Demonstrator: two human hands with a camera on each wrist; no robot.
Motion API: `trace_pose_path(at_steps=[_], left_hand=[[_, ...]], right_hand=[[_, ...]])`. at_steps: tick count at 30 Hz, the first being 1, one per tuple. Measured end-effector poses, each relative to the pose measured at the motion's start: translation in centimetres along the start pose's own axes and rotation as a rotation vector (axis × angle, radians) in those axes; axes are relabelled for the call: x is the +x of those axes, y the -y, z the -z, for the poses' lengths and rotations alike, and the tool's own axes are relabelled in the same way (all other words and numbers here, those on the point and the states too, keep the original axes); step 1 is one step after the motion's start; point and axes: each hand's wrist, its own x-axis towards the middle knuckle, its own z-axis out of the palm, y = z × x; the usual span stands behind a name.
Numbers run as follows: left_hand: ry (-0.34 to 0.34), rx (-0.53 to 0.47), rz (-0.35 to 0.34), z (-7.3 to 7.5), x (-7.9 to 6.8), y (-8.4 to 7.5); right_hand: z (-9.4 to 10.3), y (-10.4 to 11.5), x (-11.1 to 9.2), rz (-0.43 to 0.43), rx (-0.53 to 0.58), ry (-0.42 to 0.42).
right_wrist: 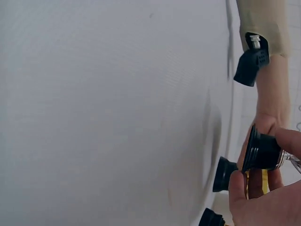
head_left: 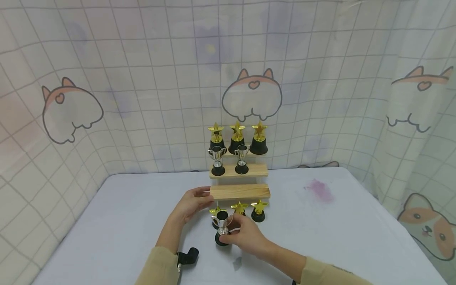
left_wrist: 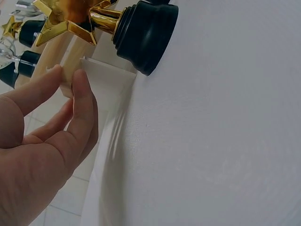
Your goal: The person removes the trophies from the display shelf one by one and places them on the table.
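Note:
My right hand [head_left: 247, 235] holds a small silver trophy cup [head_left: 222, 221] with two handles and a black base. In the right wrist view the thumb and fingers grip its black base [right_wrist: 264, 149]. The cup is in front of the wooden stepped stand, partly hiding a gold star trophy [head_left: 215, 211]. With thumb and fingertips my left hand [head_left: 189, 204] pinches the left end of the lowest wooden step [head_left: 240, 192]; the left wrist view shows this hand [left_wrist: 51, 136] at the board's end. Two silver cups [head_left: 242, 160] stand on the middle step [head_left: 253, 171].
On the top step are several gold star trophies [head_left: 259, 138] with black bases. Two more star trophies, one of them at the right [head_left: 258, 211], stand on the white table [head_left: 320, 237] before the stand. A grid-patterned cloth [head_left: 160, 79] hangs behind.

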Motion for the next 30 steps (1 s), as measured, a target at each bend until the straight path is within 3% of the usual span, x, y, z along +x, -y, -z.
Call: trace_pose_path(at_steps=[12,23,30], left_hand=[[-0.007,-0.005,0.002,-0.1,0.0,0.2],[0.002,-0.013,-0.014,0.0,0.0,0.2],[0.0,-0.014,-0.008,-0.1,0.0,0.2]], right_hand=[[-0.9,-0.9,0.3,-0.02,-0.182,0.009],[-1.4,-1.3,1.0,0.02,-0.237,0.022],[-1.3,-1.3,0.9,0.03,-0.201,0.004]])
